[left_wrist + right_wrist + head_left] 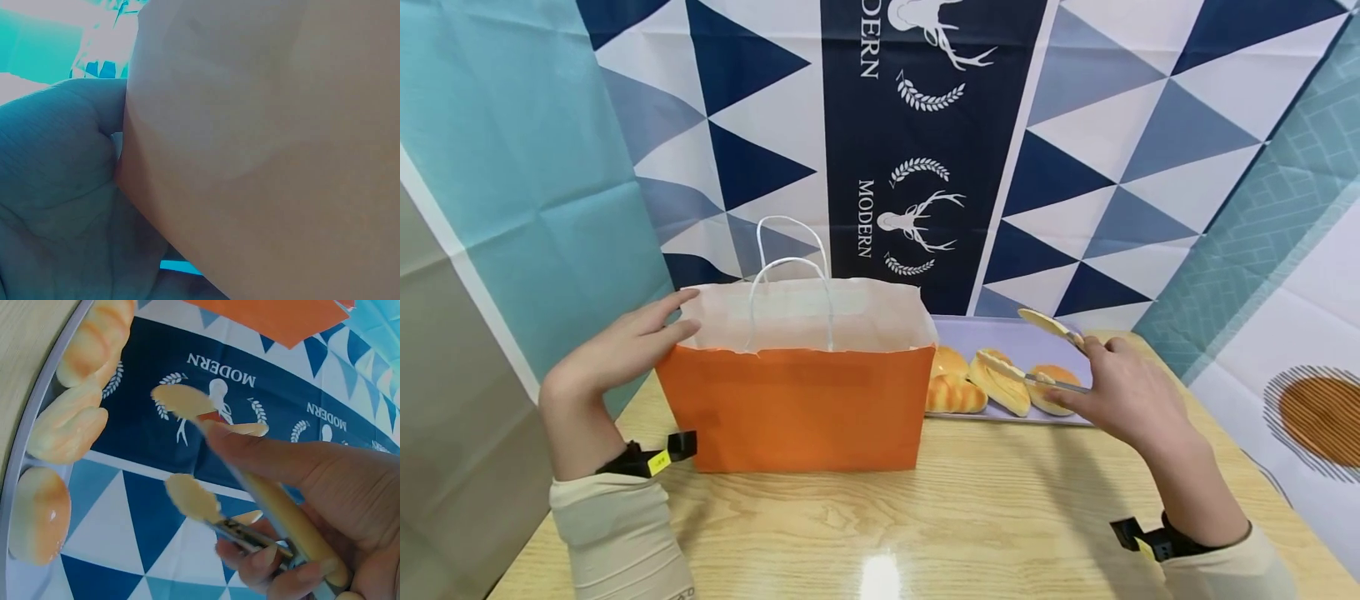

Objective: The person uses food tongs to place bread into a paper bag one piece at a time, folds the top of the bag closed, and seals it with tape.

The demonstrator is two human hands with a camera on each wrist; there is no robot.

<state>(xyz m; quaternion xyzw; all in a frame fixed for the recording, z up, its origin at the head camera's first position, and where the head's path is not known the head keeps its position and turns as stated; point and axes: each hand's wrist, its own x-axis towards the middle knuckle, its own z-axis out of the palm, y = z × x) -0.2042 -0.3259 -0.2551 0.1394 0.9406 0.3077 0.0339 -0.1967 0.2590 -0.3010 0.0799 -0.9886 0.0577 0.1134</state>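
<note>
An orange paper bag (805, 408) with a whitish inside and white handles (790, 260) stands upright on the table. My left hand (625, 346) grips its left upper edge; in the left wrist view the bag's side covers part of the fingers. My right hand (1138, 396) holds food tongs (262, 481) with yellowish tips and metal arms. The tongs' tips stand apart with nothing between them, above a lavender tray (977, 331). Several bread rolls lie on that tray, among them a striped roll (955, 395), a twisted roll (1003, 390) and a round roll (41, 515).
The tray sits at the back of the wooden table (850, 533), right of the bag and partly hidden by it. Behind them hangs a patterned cloth (760, 92) with triangles and deer heads. A cloth with an orange disc (1322, 415) hangs at the right.
</note>
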